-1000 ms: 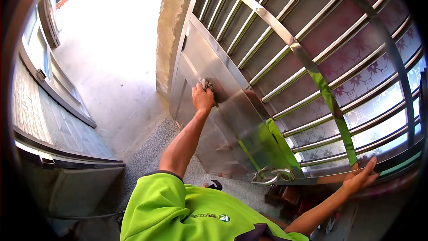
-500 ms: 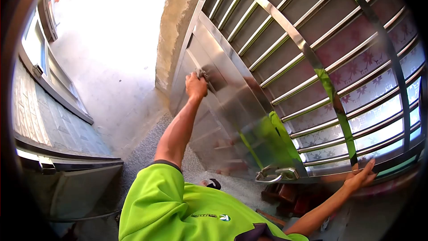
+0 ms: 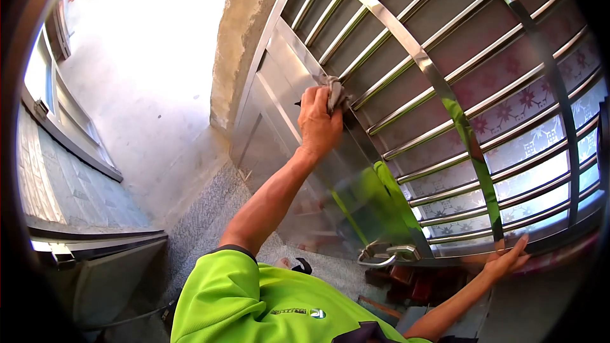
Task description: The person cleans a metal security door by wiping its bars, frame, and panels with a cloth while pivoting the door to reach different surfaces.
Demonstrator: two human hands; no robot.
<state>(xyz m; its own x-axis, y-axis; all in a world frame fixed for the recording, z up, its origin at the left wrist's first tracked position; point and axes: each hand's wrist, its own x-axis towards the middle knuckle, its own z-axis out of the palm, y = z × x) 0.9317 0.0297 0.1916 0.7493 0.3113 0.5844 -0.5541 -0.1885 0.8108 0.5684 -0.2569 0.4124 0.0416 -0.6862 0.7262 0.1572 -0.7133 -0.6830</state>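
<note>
My left hand (image 3: 319, 121) is closed around a crumpled grey cloth (image 3: 337, 94). It presses the cloth to the shiny metal door (image 3: 273, 121), at the strip between the smooth lower panel and the barred upper part. Lower right, my right hand (image 3: 506, 260) is at the door's outer edge, thumb on the frame's face and the other fingers stretched along the outside. A lever handle (image 3: 387, 254) sticks out from the same edge, to the left of that hand.
Steel bars (image 3: 432, 95) cross the door's upper part, with patterned panes behind some of them. Beside the door stands a rough wall edge (image 3: 232, 38). A window frame (image 3: 70, 108) is at far left, and speckled flooring (image 3: 203, 216) lies below.
My left hand has moved right with the cloth, from the lower panel to the strip beside the bars. My right hand stays at the door's edge. The view has shifted slightly.
</note>
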